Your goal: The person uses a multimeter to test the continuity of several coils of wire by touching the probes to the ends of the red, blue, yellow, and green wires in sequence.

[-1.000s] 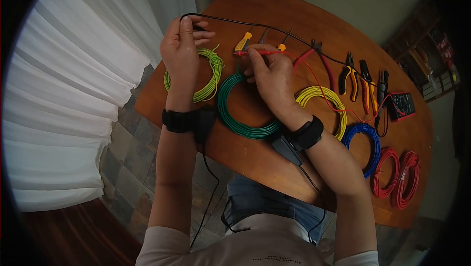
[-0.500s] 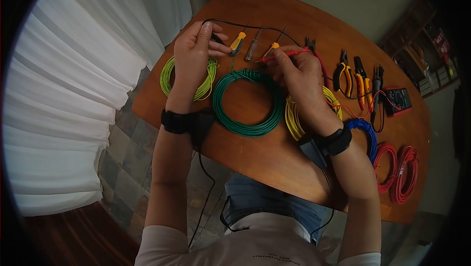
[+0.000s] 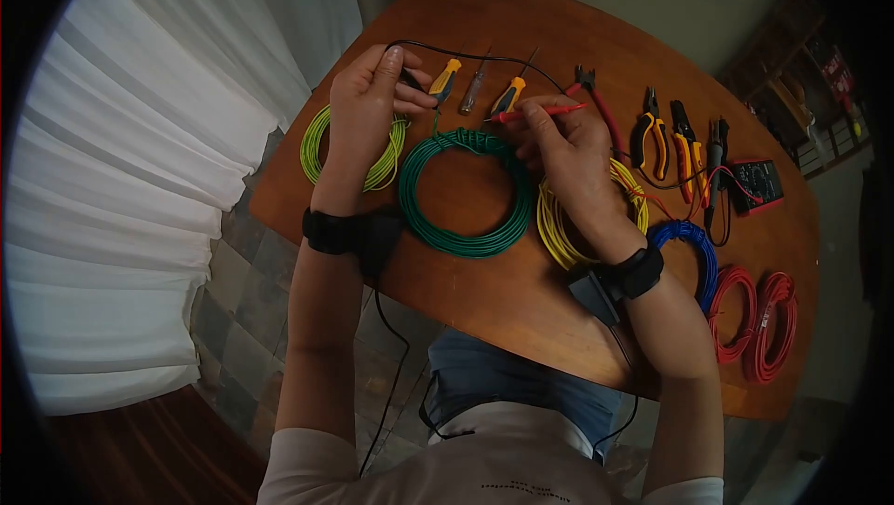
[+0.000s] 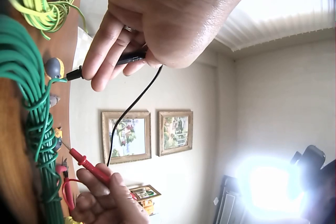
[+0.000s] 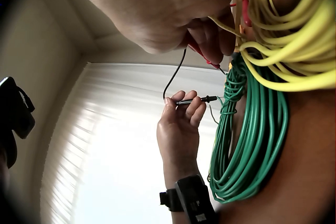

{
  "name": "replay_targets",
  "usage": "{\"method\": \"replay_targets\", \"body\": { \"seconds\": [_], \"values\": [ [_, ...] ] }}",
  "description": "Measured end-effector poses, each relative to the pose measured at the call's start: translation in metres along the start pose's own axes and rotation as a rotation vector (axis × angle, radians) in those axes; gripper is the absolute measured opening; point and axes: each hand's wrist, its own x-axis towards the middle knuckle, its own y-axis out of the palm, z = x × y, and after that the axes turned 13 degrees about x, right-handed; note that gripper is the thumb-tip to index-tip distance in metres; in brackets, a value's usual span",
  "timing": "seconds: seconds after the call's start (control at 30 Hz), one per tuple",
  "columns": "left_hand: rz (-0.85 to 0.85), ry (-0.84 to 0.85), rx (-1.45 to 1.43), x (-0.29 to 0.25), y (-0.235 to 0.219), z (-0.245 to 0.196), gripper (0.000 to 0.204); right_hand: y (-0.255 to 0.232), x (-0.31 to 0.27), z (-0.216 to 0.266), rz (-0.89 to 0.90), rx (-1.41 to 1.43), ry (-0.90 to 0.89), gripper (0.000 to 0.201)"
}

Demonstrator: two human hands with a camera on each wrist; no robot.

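My left hand (image 3: pixel 366 95) holds a black test probe (image 4: pixel 75 74) between thumb and fingers, its black lead looping away over the hand. The probe's tip end meets the free end of a green wire (image 4: pixel 59 80) that rises from the green wire coil (image 3: pixel 410 197). In my right hand (image 3: pixel 575 156) a red test probe (image 3: pixel 549 112) is pinched, pointing left. Its bare metal tip points toward the tied part of the green coil in the left wrist view. Yellow wire coil (image 3: pixel 551 237) lies beneath the right hand.
A multimeter (image 3: pixel 756 186) lies at the right, leads attached. Screwdrivers (image 3: pixel 447 76) lie behind the green coil; red-handled cutters (image 3: pixel 606 116), pliers (image 3: pixel 659 146) and strippers (image 3: pixel 691 165) stretch rightward. A yellow-green coil (image 3: pixel 311 146), blue coil (image 3: pixel 711 263) and red coils (image 3: pixel 771 328) flank the table.
Both hands have shifted right, the right hand farther and toward the body with the red probe, uncovering the green coil and a clear-handled screwdriver. Over the last half second they barely move.
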Motion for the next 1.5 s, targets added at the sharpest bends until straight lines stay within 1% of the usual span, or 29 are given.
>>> {"method": "replay_targets", "body": {
  "seconds": [0.43, 0.73, 1.03, 1.13, 1.23, 1.33, 1.5],
  "values": [
    [-0.015, 0.051, -0.090, 0.0018, -0.0021, 0.0034, 0.029, -0.0011, -0.0008, -0.0017, 0.015, -0.010, -0.017, 0.023],
    [-0.027, 0.061, -0.069, 0.0015, -0.0020, 0.0027, 0.029, -0.0014, -0.0015, -0.0006, 0.012, -0.015, -0.005, 0.023],
    [0.014, 0.027, -0.042, 0.0011, -0.0022, 0.0021, 0.031, -0.0023, -0.0007, -0.0021, 0.008, -0.008, 0.005, 0.022],
    [-0.042, 0.063, -0.038, 0.0010, -0.0024, -0.0006, 0.030, -0.0024, -0.0007, -0.0045, -0.043, 0.012, -0.037, 0.021],
    [-0.174, 0.125, -0.082, 0.0017, -0.0067, -0.0038, 0.031, -0.0045, -0.0012, 0.0048, -0.081, 0.026, -0.164, 0.020],
    [-0.163, 0.113, -0.069, 0.0014, -0.0070, -0.0034, 0.032, -0.0055, 0.0001, 0.0028, -0.096, 0.061, -0.164, 0.020],
    [-0.120, 0.112, -0.057, 0.0017, -0.0043, -0.0004, 0.031, -0.0061, -0.0002, 0.0001, -0.069, 0.061, -0.108, 0.020]
  ]
}}
